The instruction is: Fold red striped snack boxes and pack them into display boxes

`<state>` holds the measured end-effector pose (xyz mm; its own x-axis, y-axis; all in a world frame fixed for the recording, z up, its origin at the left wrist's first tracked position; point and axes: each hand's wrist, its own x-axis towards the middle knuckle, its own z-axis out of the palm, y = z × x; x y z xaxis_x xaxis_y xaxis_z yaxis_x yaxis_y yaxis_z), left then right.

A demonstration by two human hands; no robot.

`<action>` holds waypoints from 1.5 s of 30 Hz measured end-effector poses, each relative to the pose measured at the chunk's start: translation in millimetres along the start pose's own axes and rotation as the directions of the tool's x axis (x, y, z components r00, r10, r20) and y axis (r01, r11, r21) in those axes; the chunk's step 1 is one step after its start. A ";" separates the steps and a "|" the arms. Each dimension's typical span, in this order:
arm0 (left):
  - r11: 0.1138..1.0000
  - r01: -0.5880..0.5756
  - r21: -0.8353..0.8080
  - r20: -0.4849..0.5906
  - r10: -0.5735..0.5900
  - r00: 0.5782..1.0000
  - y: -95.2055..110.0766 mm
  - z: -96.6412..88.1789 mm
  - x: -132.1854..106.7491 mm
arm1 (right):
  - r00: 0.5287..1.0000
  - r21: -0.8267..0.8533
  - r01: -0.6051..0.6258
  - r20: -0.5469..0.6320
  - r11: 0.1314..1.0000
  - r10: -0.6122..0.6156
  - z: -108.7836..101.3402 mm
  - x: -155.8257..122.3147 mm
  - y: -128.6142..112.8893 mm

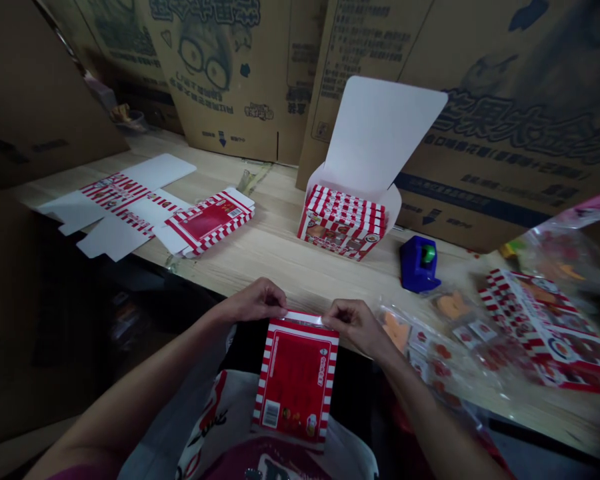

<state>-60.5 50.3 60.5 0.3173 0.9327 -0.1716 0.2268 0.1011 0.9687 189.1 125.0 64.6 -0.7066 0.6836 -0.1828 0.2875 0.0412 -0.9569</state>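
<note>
A small red box with red-and-white striped edges [296, 377] stands in front of me, over my lap at the near edge of the wooden table [280, 260]. My left hand [257, 300] pinches the left end of its white top flap. My right hand [355, 323] pinches the right end of the same flap. Both hands are closed on the flap.
An open white display carton [375, 143] holds a row of the same striped boxes [343, 223]. Flat unfolded cartons [125, 203] and flat striped boxes [210, 220] lie at the left. A blue tape dispenser [419, 263] and bags of small items [430, 340] sit at the right. Big cardboard cartons [505, 113] wall the back.
</note>
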 end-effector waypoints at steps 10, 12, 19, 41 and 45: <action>0.988 -0.145 0.054 -0.239 0.153 0.959 -13.4 33.0 -23.7 | 0.907 -0.261 0.315 -0.201 0.912 -0.371 20.9 -36.6 20.5; 0.988 -0.154 -0.002 -0.360 0.143 0.922 -22.4 48.7 -24.0 | 0.885 -0.271 0.308 -0.271 0.912 -0.379 30.4 -38.9 31.4; 0.986 -0.136 -0.093 -0.564 0.060 0.823 -43.8 85.5 -11.3 | 0.848 -0.156 0.205 -0.464 0.966 -0.255 50.4 -45.3 39.7; 0.996 -0.067 -0.054 -0.571 0.024 0.821 -26.0 81.1 6.0 | 0.432 0.082 -0.206 -0.887 0.975 0.166 -201.7 29.3 98.6; 0.995 -0.077 -0.056 -0.564 0.032 0.825 -25.3 81.7 5.6 | 0.379 0.121 -0.158 -0.909 0.980 0.173 -202.8 33.5 98.3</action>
<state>10.8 24.7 20.3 -0.2505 0.9681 -0.0093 0.1492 0.0481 0.9876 324.8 299.7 10.2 0.3693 0.9288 -0.0299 0.3152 -0.1555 -0.9362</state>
